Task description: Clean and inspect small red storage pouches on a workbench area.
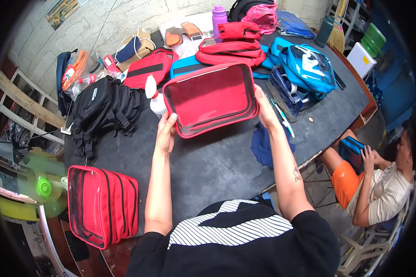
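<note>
Between my two hands I hold up a red rectangular bag [208,102] with a clear plastic front panel and black trim, tilted above the dark table. My left hand [165,131] grips its lower left corner, thumb on the front edge. My right hand [265,108] holds the right side, its fingers partly hidden behind the bag. A white spray bottle [157,102] stands just beyond my left hand. Under my right forearm lies a dark blue cloth [263,145]. A toothbrush [283,119] rests on the table to the right of that forearm.
Several red bags with clear panels [104,203] stand together at the table's left edge. A black backpack [106,106] lies behind them. Red and blue bags [305,69] crowd the far side, beside a purple bottle [219,21]. At right sits a person [379,184] holding a blue bag.
</note>
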A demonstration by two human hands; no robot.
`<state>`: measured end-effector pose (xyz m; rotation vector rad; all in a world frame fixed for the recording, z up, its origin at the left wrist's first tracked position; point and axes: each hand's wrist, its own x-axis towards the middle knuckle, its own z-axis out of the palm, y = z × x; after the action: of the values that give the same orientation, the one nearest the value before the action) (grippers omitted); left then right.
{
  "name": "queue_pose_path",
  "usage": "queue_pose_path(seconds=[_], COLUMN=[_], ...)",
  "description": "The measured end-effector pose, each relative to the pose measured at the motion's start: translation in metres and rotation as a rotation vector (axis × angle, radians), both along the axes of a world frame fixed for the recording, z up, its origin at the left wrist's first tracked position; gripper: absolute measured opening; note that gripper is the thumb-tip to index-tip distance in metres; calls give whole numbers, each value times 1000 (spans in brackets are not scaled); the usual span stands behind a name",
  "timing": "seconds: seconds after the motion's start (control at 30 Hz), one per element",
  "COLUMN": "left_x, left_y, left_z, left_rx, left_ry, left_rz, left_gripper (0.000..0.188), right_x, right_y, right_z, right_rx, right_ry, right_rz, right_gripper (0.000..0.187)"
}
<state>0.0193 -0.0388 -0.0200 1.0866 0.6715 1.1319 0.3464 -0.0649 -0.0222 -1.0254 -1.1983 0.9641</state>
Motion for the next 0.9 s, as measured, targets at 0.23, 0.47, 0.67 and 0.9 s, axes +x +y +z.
queue_pose_path(seconds=[0.23, 0.47, 0.67, 0.9], left_x=[3, 13, 7, -37], left_y=[2, -6, -3, -59], left_z=[31, 46, 38, 56], left_rx=[-93, -335, -417, -297], left_ry=[-9, 16, -107, -339], left_rz=[33, 70, 30, 177], left_gripper=[45, 50, 53, 27], right_x=[-4, 10, -6, -8], right_y=[-1, -2, -6, -16], right_z=[14, 12, 31, 27], right_rx=[-35, -472, -584, -344], right_ry=[181, 269, 146, 333], right_rz=[53, -150, -222, 225], right_gripper=[64, 60, 61, 73])
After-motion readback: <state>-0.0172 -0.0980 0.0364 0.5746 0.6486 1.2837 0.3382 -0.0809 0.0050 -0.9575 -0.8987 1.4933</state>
